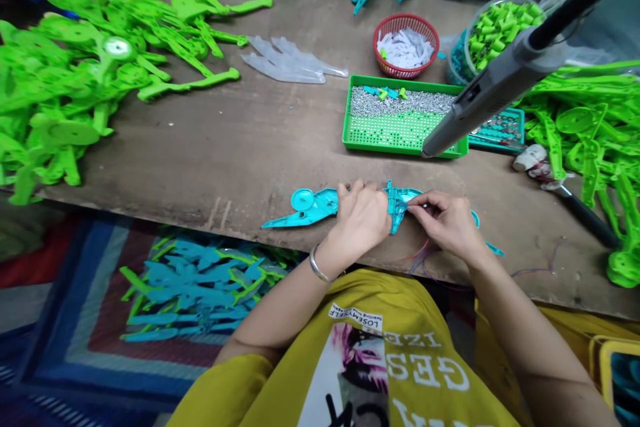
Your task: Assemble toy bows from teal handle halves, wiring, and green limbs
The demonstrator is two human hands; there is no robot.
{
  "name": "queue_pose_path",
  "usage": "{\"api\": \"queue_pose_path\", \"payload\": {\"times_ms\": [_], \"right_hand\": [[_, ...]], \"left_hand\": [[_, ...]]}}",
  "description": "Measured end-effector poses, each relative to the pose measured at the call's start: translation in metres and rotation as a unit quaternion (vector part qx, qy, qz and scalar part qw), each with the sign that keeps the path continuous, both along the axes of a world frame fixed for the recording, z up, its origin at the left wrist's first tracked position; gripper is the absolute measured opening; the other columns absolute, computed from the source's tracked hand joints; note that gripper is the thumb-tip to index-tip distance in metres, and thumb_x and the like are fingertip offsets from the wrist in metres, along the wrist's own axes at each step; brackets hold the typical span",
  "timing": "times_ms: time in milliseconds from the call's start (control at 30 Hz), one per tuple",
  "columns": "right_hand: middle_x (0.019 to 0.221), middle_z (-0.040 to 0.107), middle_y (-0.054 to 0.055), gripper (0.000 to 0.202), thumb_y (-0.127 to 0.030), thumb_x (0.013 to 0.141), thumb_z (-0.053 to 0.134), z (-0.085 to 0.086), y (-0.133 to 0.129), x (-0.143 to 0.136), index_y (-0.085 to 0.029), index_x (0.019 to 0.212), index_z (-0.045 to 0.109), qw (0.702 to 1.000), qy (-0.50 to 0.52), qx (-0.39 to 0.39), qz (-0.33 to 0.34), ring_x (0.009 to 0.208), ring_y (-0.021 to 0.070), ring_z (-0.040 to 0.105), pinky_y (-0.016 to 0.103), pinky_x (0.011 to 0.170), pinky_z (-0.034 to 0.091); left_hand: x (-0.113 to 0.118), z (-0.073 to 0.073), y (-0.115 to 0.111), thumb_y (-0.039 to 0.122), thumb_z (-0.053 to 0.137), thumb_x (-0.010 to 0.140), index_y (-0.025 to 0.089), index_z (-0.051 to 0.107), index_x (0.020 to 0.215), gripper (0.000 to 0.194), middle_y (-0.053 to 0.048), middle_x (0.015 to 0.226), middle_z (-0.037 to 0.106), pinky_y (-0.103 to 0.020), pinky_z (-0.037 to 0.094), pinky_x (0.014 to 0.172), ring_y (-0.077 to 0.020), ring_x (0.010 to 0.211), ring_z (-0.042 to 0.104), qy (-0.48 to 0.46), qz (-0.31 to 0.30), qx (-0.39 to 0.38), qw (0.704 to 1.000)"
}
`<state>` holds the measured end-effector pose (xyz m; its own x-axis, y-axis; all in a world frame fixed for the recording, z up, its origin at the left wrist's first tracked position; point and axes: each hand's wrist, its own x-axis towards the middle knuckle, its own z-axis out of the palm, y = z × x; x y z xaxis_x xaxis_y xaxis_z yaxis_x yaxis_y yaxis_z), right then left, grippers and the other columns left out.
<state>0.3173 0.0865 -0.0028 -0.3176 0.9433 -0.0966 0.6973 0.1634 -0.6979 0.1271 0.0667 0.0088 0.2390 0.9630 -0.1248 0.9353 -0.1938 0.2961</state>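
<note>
A long turquoise plastic toy shell (320, 203) lies near the table's front edge, its hollow ribbed side facing up. My left hand (364, 213) is closed over its middle and holds it against the table. My right hand (447, 220) pinches thin wires (424, 255) at the shell's ribbed part, thumb and forefinger together. The wires, red and purple-blue, trail below this hand toward the table edge. Both hands hide parts of the shell, and its far right end shows beyond my right hand.
Green plastic parts (75, 80) heap at the left, more (580, 127) at the right. Behind my hands stand a green tray (390, 140) of small screws and a red basket (406, 70). A grey tool (480, 93) hangs over the tray. A black-handled tool (590, 217) lies right.
</note>
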Motion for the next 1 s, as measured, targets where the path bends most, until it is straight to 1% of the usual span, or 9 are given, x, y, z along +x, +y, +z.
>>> {"api": "queue_pose_path", "payload": {"times_ms": [100,200,367,500,633,800,867,933,1000], "right_hand": [[0.068,0.072,0.002,0.021,-0.035,0.087,0.064,0.001,0.001,0.000,-0.021,0.088,0.079,0.999,0.011,-0.029,-0.012,0.056,0.0144,0.059,0.027,0.056,0.042],[0.062,0.069,0.000,0.022,-0.038,0.084,0.067,0.001,0.001,-0.002,-0.021,0.090,0.079,0.998,0.014,-0.061,-0.025,0.052,0.0134,0.057,0.026,0.054,0.039],[0.070,0.074,0.001,0.015,-0.032,0.081,0.068,0.006,0.002,-0.011,-0.022,0.087,0.076,0.997,-0.027,-0.060,-0.032,0.054,0.0136,0.060,0.026,0.055,0.040],[0.073,0.075,0.001,0.011,-0.028,0.082,0.065,0.011,-0.004,-0.022,-0.024,0.086,0.075,0.996,-0.084,-0.027,-0.029,0.064,0.0181,0.066,0.028,0.060,0.041],[0.085,0.075,0.003,0.015,-0.025,0.083,0.064,0.013,-0.013,-0.032,-0.024,0.096,0.073,0.995,-0.097,0.005,-0.002,0.077,0.0215,0.069,0.031,0.066,0.044],[0.097,0.071,0.008,0.032,-0.026,0.081,0.065,0.017,-0.017,-0.032,-0.019,0.113,0.068,0.995,-0.096,0.004,0.029,0.077,0.0213,0.065,0.033,0.071,0.047],[0.092,0.070,0.007,0.033,-0.027,0.081,0.065,0.021,-0.014,-0.026,-0.018,0.113,0.068,0.996,-0.082,-0.012,0.039,0.072,0.0200,0.063,0.034,0.071,0.047],[0.084,0.070,0.005,0.030,-0.028,0.082,0.063,0.024,-0.007,-0.019,-0.018,0.110,0.069,0.998,-0.052,-0.018,0.019,0.068,0.0187,0.062,0.033,0.069,0.048],[0.089,0.071,0.007,0.030,-0.028,0.082,0.060,0.024,0.002,-0.012,-0.018,0.109,0.069,0.999,-0.040,0.014,-0.019,0.072,0.0201,0.063,0.034,0.072,0.049]], "left_hand": [[0.001,0.003,0.002,0.016,0.052,0.087,0.014,0.069,0.079,0.018,-0.017,0.090,0.071,-0.049,0.045,0.082,-0.0352,0.095,0.063,-0.006,0.005,-0.011,1.000],[-0.002,0.005,0.003,0.015,0.049,0.090,0.013,0.069,0.090,0.019,-0.016,0.092,0.071,-0.043,0.047,0.081,-0.0321,0.093,0.065,-0.014,0.003,-0.009,1.000],[-0.017,0.004,0.004,0.008,0.048,0.088,0.014,0.064,0.100,0.021,-0.011,0.083,0.069,-0.035,0.048,0.074,-0.0265,0.081,0.066,-0.074,0.002,-0.013,0.997],[-0.032,0.000,0.000,0.006,0.049,0.085,0.019,0.061,0.098,0.021,-0.006,0.087,0.068,-0.032,0.049,0.075,-0.0226,0.084,0.066,-0.139,-0.013,0.021,0.990],[-0.041,-0.006,-0.004,0.007,0.050,0.084,0.019,0.060,0.091,0.017,-0.005,0.088,0.069,-0.031,0.050,0.076,-0.0192,0.083,0.065,-0.204,0.014,0.073,0.976],[-0.048,-0.016,-0.007,0.010,0.049,0.085,0.019,0.061,0.084,0.015,-0.004,0.083,0.068,-0.030,0.050,0.073,-0.0172,0.078,0.064,-0.251,0.060,0.136,0.956],[-0.050,-0.022,-0.009,0.011,0.050,0.085,0.020,0.061,0.082,0.014,-0.003,0.081,0.067,-0.029,0.050,0.072,-0.0170,0.077,0.064,-0.266,0.079,0.156,0.948],[-0.051,-0.027,-0.011,0.012,0.051,0.085,0.020,0.061,0.081,0.013,-0.003,0.079,0.068,-0.029,0.049,0.071,-0.0166,0.076,0.064,-0.283,0.089,0.172,0.939],[-0.051,-0.031,-0.013,0.013,0.050,0.086,0.020,0.061,0.081,0.014,-0.003,0.080,0.068,-0.029,0.049,0.071,-0.0164,0.076,0.064,-0.293,0.093,0.183,0.934]]}}
